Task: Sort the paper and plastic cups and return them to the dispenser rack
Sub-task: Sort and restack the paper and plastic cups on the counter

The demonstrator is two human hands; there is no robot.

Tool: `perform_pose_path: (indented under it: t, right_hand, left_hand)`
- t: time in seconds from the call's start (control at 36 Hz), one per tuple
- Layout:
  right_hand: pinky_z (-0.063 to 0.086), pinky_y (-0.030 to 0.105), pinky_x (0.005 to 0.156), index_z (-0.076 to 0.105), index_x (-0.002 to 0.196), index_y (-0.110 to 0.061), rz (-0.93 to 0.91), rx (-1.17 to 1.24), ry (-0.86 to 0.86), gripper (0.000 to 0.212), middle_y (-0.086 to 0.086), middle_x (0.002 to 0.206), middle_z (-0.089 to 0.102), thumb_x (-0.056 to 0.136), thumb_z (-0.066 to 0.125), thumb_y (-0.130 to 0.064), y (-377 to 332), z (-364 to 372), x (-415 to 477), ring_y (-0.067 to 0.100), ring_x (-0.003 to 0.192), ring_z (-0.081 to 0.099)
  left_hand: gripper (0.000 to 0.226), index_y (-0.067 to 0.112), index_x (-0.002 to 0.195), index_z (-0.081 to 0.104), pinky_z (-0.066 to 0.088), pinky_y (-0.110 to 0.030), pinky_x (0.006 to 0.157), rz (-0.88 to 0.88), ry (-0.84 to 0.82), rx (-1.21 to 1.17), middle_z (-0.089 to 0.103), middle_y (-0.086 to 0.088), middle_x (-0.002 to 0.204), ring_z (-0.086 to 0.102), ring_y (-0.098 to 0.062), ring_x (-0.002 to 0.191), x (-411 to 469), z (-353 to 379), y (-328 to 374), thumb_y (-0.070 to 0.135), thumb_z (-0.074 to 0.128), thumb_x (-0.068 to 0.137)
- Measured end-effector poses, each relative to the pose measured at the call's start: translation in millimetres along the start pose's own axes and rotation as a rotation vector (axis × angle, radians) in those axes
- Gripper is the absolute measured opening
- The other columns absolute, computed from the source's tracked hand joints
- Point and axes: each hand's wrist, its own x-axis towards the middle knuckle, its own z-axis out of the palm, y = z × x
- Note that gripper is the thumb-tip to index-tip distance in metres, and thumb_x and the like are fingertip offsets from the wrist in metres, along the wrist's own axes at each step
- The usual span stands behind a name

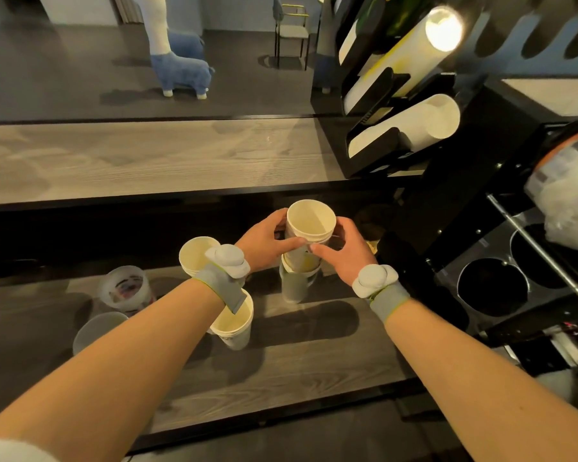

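My left hand (264,240) and my right hand (344,251) both grip a stack of white paper cups (309,225), held upright over a frosted plastic cup (294,285) standing on the lower counter. Another paper cup (196,255) stands behind my left wrist, and one more paper cup (234,325) sits just under that wrist. Two plastic cups are at the left, a printed plastic cup (126,286) and a plain plastic cup (95,330). The black dispenser rack (367,158) at the upper right holds tilted rows of white cups (414,123).
A wood-grain upper shelf (147,158) runs across behind the cups. To the right is a black unit with round holes (493,286) and a metal bar. A blue animal-shaped stool (181,71) and a chair (292,31) stand on the floor beyond.
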Motion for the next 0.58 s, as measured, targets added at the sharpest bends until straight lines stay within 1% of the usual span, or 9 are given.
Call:
perform_pose_path:
  t: [0.06, 0.14, 0.25, 0.28, 0.39, 0.5, 0.58]
  right_hand:
    - [0.047, 0.035, 0.099, 0.039, 0.142, -0.023, 0.001, 0.016, -0.011, 0.071, -0.001, 0.141, 0.052, 0.082, 0.078, -0.028, -0.7, -0.3, -1.4, 0.020, 0.129, 0.050]
    - [0.046, 0.030, 0.094, 0.036, 0.144, -0.023, 0.004, 0.045, -0.032, 0.073, 0.000, 0.143, 0.052, 0.083, 0.077, -0.027, -2.5, -1.0, -3.2, 0.019, 0.129, 0.050]
    - [0.046, 0.034, 0.098, 0.033, 0.146, -0.025, 0.013, 0.080, -0.049, 0.076, -0.001, 0.145, 0.050, 0.084, 0.076, -0.029, -6.8, -1.3, -3.8, 0.021, 0.131, 0.049]
    - [0.046, 0.033, 0.097, 0.032, 0.146, -0.025, 0.013, 0.081, -0.053, 0.076, -0.001, 0.146, 0.049, 0.084, 0.076, -0.029, -7.7, -1.2, -4.5, 0.020, 0.132, 0.049]
    - [0.043, 0.027, 0.093, 0.030, 0.146, -0.025, -0.007, 0.048, -0.041, 0.078, -0.001, 0.147, 0.048, 0.084, 0.076, -0.031, -9.2, -2.0, -8.7, 0.020, 0.133, 0.047]
    - [0.041, 0.026, 0.093, 0.031, 0.146, -0.024, -0.018, 0.048, -0.025, 0.079, -0.001, 0.146, 0.049, 0.083, 0.077, -0.029, -14.7, -4.5, -9.8, 0.019, 0.132, 0.047]
    - [0.041, 0.026, 0.094, 0.034, 0.147, -0.023, -0.031, 0.038, -0.024, 0.080, 0.000, 0.144, 0.050, 0.081, 0.080, -0.020, -21.6, -4.8, -8.2, 0.020, 0.133, 0.047]
  left_hand:
    - [0.069, 0.024, 0.148, 0.034, 0.040, -0.037, 0.109, 0.002, -0.004, 0.008, 0.049, 0.002, 0.147, 0.047, -0.019, 0.134, -1.0, -0.2, 0.0, 0.036, 0.068, 0.088]
    - [0.069, 0.025, 0.148, 0.033, 0.040, -0.036, 0.108, 0.012, -0.005, 0.011, 0.049, 0.002, 0.146, 0.047, -0.019, 0.134, -2.3, -1.1, 0.1, 0.037, 0.067, 0.089]
    - [0.067, 0.029, 0.148, 0.032, 0.037, -0.029, 0.103, 0.030, 0.010, 0.016, 0.048, 0.003, 0.146, 0.044, -0.018, 0.135, -4.5, -2.6, 1.1, 0.038, 0.065, 0.090]
    - [0.068, 0.029, 0.148, 0.031, 0.036, -0.030, 0.103, 0.028, 0.011, 0.018, 0.048, 0.003, 0.147, 0.043, -0.018, 0.136, -5.1, -3.0, 0.5, 0.039, 0.065, 0.090]
    - [0.071, 0.031, 0.149, 0.031, 0.038, -0.040, 0.112, 0.023, -0.003, 0.014, 0.048, 0.004, 0.147, 0.043, -0.018, 0.137, -9.1, -6.1, 0.9, 0.042, 0.066, 0.088]
    - [0.072, 0.032, 0.146, 0.032, 0.040, -0.040, 0.108, 0.024, 0.017, -0.015, 0.047, 0.005, 0.146, 0.045, -0.017, 0.134, -10.8, -7.4, 5.6, 0.038, 0.070, 0.086]
    - [0.074, 0.033, 0.145, 0.032, 0.041, -0.039, 0.105, 0.029, 0.043, -0.057, 0.047, 0.004, 0.146, 0.046, -0.018, 0.131, -12.1, -6.8, 8.8, 0.036, 0.073, 0.084]
